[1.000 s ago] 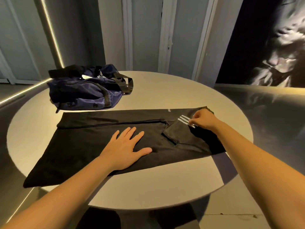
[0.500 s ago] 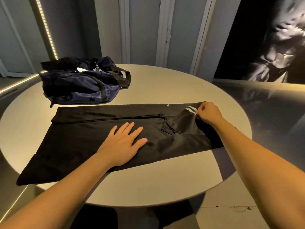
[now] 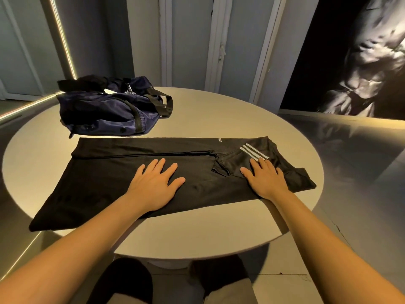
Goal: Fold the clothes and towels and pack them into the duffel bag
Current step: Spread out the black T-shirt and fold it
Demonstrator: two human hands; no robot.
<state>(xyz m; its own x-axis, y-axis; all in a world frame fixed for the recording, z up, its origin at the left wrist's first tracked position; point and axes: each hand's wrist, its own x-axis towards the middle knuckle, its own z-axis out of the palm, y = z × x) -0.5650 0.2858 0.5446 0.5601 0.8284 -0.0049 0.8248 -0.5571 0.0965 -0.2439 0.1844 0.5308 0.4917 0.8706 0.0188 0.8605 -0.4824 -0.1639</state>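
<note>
A black garment (image 3: 105,178) with three white stripes lies flat across the round table (image 3: 219,227), its sides folded lengthwise. My left hand (image 3: 154,183) presses flat on its middle, fingers spread. Over at the right end, my right hand (image 3: 266,177) rests flat with straight fingers on the folded sleeve, just below the stripes. The navy duffel bag (image 3: 105,113) with black straps sits at the table's back left, just behind the garment's far edge.
The garment's near left corner hangs over the table's edge. Pale wall panels and a lit strip stand behind the table. A dark picture hangs at the right. My knees show under the table's near edge.
My right hand has let go of the striped sleeve edge it pinched, moved nearer and now lies flat on the fold. The left hand has stayed pressed in place.
</note>
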